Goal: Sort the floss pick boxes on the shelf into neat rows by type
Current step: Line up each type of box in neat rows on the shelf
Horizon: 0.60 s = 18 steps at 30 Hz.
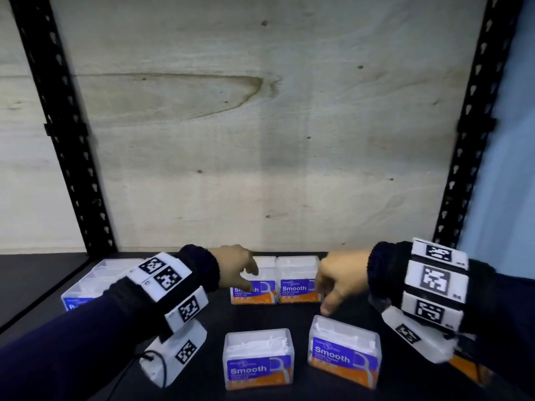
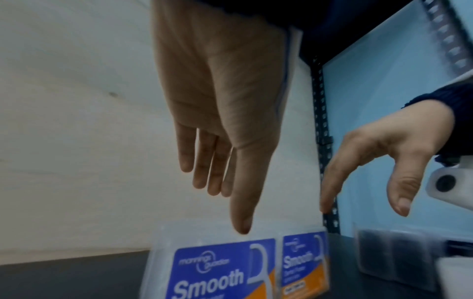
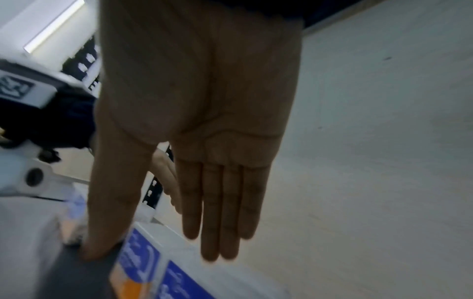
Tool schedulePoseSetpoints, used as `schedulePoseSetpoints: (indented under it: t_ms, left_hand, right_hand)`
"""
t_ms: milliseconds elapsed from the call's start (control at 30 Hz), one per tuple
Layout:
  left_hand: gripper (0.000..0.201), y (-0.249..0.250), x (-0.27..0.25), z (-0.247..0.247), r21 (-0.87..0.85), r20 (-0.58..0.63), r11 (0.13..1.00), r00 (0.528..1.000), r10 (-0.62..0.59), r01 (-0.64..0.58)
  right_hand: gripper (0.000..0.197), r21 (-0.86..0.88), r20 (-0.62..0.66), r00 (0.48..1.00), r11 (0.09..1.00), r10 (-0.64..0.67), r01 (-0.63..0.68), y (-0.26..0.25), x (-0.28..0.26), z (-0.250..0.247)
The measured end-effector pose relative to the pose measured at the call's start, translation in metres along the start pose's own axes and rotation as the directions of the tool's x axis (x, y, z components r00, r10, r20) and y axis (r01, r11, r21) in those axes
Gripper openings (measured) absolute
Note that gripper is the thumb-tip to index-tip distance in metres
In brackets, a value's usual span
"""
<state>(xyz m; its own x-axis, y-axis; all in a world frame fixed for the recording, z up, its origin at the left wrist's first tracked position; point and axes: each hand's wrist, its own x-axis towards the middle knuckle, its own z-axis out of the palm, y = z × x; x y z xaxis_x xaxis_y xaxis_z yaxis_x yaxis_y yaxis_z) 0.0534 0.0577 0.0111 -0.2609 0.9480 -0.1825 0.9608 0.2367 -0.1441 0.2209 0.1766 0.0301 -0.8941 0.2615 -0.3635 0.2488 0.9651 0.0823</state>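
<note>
Dark shelf (image 1: pixel 208 319) w/ pale wood back panel (image 1: pixel 260 125) and black slotted uprights. Landmark: the back pair of "Smooth" floss pick boxes, clear w/ blue-orange labels, standing side by side and touching near the back panel: left box of the pair (image 1: pixel 254 290), right box of the pair (image 1: pixel 299 280).

Left hand (image 1: pixel 236 263) is above the left box of the pair, fingers straight and loose, gripping nothing; thumb tip at its top edge, contact unclear. Right hand (image 1: pixel 338 280) is just right of the pair, fingers straight, thumb apart, holding nothing.

In front of the pair, two more Smooth boxes: front-left box (image 1: pixel 258 358) upright, front-right box (image 1: pixel 344 351) turned at an angle. Left of the pair, partly behind the left forearm, more clear boxes (image 1: pixel 86 282) w/ a blue label.
</note>
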Motion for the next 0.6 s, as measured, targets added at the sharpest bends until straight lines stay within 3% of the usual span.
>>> schedulePoseSetpoints:
  t_ms: [200, 300, 600]
  left_hand:
    - [0.053, 0.034, -0.052, 0.019, -0.099, 0.127, 0.991, 0.986, 0.106, -0.094]
    - [0.055, 0.043, -0.060, 0.027, -0.088, 0.185, 0.992, 0.978, 0.100, -0.085]
    - [0.049, 0.038, -0.045, 0.030, -0.070, 0.069, 0.996, 0.997, -0.047, 0.052]
  right_hand:
    - [0.053, -0.029, 0.135, 0.986, 0.995, 0.097, -0.094, -0.011, -0.029, 0.031]
    - [0.054, -0.038, 0.091, 0.985, 0.989, 0.147, -0.144, -0.015, -0.027, 0.044]
    - [0.042, 0.107, -0.119, 0.974, 0.977, 0.194, -0.182, -0.009, -0.004, 0.044]
